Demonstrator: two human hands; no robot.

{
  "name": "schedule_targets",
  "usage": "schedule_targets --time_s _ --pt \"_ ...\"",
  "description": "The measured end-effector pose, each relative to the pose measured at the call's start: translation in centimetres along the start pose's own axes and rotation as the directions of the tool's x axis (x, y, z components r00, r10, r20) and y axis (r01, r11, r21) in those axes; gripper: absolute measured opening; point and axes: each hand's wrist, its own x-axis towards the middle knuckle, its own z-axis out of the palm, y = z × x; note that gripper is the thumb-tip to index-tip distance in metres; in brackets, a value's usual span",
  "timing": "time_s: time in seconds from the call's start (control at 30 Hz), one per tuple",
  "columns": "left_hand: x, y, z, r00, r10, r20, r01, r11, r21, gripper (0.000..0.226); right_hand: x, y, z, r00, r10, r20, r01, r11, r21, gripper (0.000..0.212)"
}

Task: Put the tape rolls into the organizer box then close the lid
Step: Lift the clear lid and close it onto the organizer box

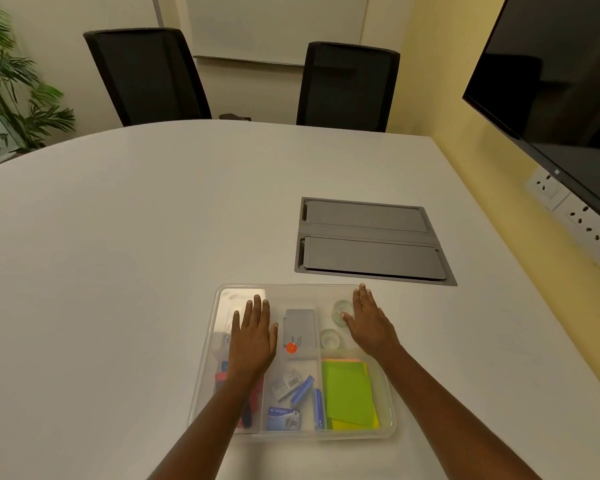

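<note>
A clear plastic organizer box [201,386] sits on the white table in front of me, its translucent lid lying over it. Two clear tape rolls show through the lid in the far right compartment: one [338,308] beside my right thumb, the other [330,338] just nearer. My left hand [253,336] lies flat, fingers spread, on the lid's left half. My right hand [369,322] lies flat on the lid's far right part. Neither hand holds anything.
Inside the box lie a grey case with an orange dot [299,332], green and yellow sticky notes [349,393], blue staple boxes [302,391]. A grey cable hatch [371,240] is set into the table beyond. Two black chairs [347,84] stand at the far edge; a dark screen [561,81] hangs right.
</note>
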Motion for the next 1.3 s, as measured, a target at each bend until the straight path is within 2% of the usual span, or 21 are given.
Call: schedule_targets --time_s 0.2,0.3,0.73,0.8,0.93,1.03,1.1,1.3 --pt "0.1 0.0 0.2 0.999 0.023 -0.043 -0.024 0.999 -0.025 0.053 -0.2 0.4 0.7 0.999 -0.008 -0.048 0.01 1.0 0.027 0.068" --pt "0.1 0.0 0.3 0.998 0.024 -0.051 -0.026 0.999 -0.04 0.053 0.0 0.4 1.0 0.998 0.0 -0.059 0.004 0.998 0.063 0.061" --pt "0.4 -0.4 0.4 0.999 0.019 -0.035 -0.019 1.0 -0.017 0.055 0.3 0.3 1.1 0.998 0.008 -0.056 -0.002 0.993 0.114 0.06" --pt "0.8 -0.7 -0.2 1.0 -0.003 -0.028 0.003 1.0 -0.001 0.062 0.2 0.3 1.3 0.999 0.014 -0.05 -0.009 0.996 0.094 0.059" --pt "2.0 -2.3 -1.7 0.992 -0.075 -0.102 0.077 0.997 0.012 0.086 0.2 0.2 1.6 0.999 0.032 -0.033 -0.031 0.999 0.028 0.058" --pt "2.7 -3.7 -2.4 0.99 -0.098 -0.101 0.107 0.991 0.085 0.083 0.2 0.2 1.7 0.999 0.037 -0.029 -0.036 0.999 0.024 0.058" --pt "3.0 -4.2 -2.6 0.991 -0.102 -0.085 0.107 0.992 0.062 0.086 0.1 0.2 1.7 0.999 0.038 -0.029 -0.038 0.999 0.022 0.058" --pt "3.1 -4.3 -2.7 0.993 -0.086 -0.074 0.084 0.996 -0.039 0.078 0.2 0.1 1.8 0.998 0.038 -0.045 -0.036 0.999 0.034 0.058"
